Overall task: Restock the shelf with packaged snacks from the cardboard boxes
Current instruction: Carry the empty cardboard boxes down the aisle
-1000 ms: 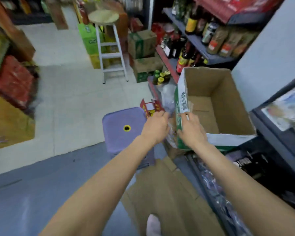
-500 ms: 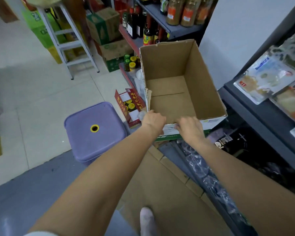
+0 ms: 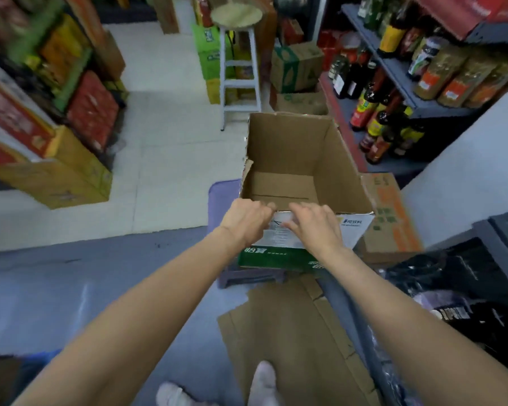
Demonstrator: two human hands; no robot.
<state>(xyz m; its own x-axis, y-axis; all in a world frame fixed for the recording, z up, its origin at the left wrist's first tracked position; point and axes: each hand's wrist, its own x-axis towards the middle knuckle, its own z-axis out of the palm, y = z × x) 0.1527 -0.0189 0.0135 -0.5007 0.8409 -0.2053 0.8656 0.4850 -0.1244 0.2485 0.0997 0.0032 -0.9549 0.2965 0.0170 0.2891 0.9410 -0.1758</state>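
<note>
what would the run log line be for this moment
phase: handling emptied box | left hand: gripping near rim | right hand: on near rim | cardboard box: open, empty, on purple stool | snacks: none held

An open, empty cardboard box (image 3: pixel 294 159) with a white-and-green front stands upright on the purple stool (image 3: pixel 222 194), left of the shelf (image 3: pixel 405 92).

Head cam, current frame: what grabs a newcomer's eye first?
The open cardboard box at centre, plainly empty inside, with the left hand and right hand both on its near rim. It sits over a purple stool, with flattened cardboard on the floor below it. Next, the sauce bottles on the shelves at upper right and the white step stool up the aisle.
</note>
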